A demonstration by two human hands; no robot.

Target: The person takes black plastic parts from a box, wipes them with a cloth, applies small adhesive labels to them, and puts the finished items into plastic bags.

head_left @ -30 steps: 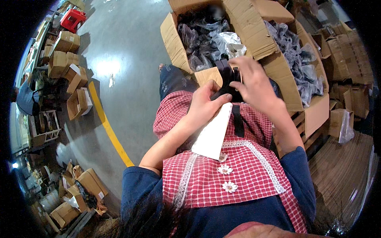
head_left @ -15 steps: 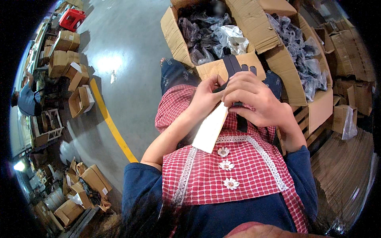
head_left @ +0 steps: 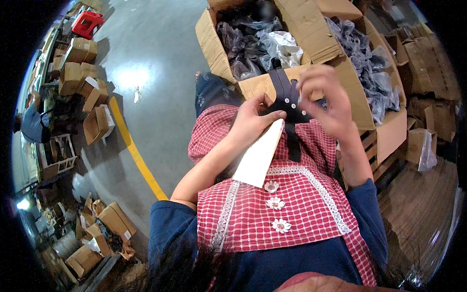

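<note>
Black piece and card gripped in the left hand, right hand close by

On the left, a wide stretch of grey floor (head_left: 158, 63) gives room, crossed by a yellow line (head_left: 135, 151). Far of the hands, the edge of a box (head_left: 210, 44) filled with plastic bags (head_left: 250, 41) stands close; a second box (head_left: 391, 134) hems in the right. Near lies the checked apron (head_left: 309, 226).

The left hand (head_left: 250, 119) reaches up over the lap, thumb on top, gripping the black piece (head_left: 281, 104) and the narrow end of a white card (head_left: 258, 158), which slants back toward the chest. The black piece sits between the hands, its bands running far over the box flap and white dots along its right part. The right hand (head_left: 332, 97) is raised just beside it, wrist bent, fingers curled.

Motion blurs the right fingers, so whether they pinch anything cannot be told. The left fingers are partly hidden under the black piece. At the far left, a worker (head_left: 34, 124) is small and dim.
</note>
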